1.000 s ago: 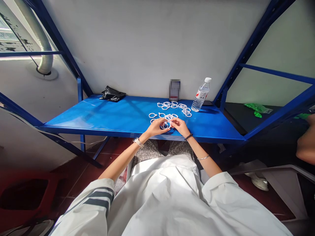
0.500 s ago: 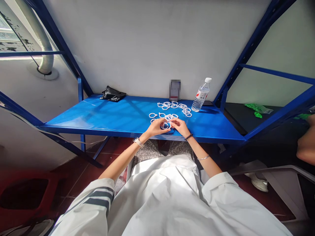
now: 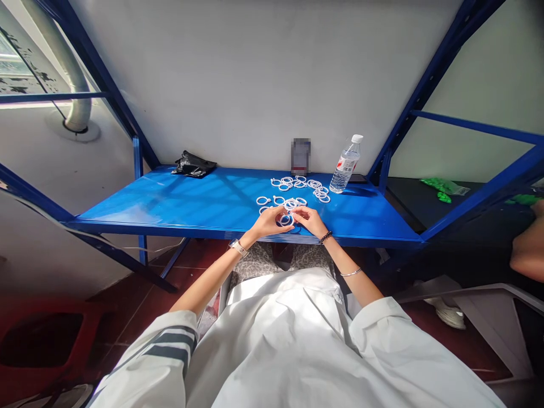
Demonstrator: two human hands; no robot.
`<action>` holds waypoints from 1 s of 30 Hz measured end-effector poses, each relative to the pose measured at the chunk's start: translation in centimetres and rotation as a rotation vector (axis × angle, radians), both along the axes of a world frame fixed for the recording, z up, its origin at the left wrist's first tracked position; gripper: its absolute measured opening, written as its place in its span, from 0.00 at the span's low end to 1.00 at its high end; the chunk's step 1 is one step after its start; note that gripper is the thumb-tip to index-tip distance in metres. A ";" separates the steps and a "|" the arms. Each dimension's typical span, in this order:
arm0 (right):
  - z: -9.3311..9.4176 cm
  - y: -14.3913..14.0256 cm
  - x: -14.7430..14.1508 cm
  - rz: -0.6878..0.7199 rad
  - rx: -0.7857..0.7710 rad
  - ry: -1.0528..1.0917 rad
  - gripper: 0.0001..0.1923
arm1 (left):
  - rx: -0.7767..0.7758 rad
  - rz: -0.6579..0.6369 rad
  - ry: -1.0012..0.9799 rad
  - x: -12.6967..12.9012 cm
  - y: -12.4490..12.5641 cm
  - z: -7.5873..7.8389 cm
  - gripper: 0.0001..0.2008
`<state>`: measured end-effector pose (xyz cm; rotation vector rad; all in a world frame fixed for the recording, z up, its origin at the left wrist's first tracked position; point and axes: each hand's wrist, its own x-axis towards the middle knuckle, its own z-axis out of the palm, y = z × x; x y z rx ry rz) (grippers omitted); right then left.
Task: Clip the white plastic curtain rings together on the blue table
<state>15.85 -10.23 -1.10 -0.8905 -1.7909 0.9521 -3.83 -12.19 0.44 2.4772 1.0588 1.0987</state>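
We cannot read the small upright card (image 3: 301, 157) against the wall: it is blurred over. Our fingers cover part of the white ring (image 3: 285, 219) pinched between left hand (image 3: 268, 221) and right hand (image 3: 311, 220), so its shape stays unclear. The loose rings (image 3: 300, 188) behind are too small to count. A co-worker's arm (image 3: 528, 255) is cut off by the right edge. The bottle (image 3: 345, 165) label is illegible.

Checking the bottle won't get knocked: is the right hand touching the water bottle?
Apart. The head view shows the right hand near the shelf's front edge, with bare blue shelf between it and the water bottle.
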 end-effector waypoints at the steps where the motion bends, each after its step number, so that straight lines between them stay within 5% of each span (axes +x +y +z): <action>1: 0.0 0.0 0.0 -0.001 -0.001 -0.003 0.18 | -0.001 -0.002 -0.001 0.0 0.0 0.0 0.21; 30: 0.1 -0.1 0.1 0.016 0.008 -0.015 0.16 | 0.010 0.013 0.019 0.0 0.0 -0.1 0.20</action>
